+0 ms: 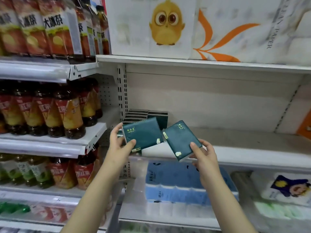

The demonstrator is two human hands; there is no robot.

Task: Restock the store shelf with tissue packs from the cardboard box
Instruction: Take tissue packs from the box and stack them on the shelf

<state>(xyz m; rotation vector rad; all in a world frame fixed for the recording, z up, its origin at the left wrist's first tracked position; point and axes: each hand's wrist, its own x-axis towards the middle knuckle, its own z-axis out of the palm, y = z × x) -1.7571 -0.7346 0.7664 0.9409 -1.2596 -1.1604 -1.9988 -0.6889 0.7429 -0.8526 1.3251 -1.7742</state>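
Middle shelf (244,143), white: dark green tissue packs (156,116) stacked in its far left corner against the back panel; an orange-and-white pack (303,125) at far right. The upper shelf (185,62) carries large white paper-roll packs (151,26).

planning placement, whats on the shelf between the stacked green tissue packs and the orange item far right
Nothing; head view shows bare shelf from the stacked tissue packs to the orange item.
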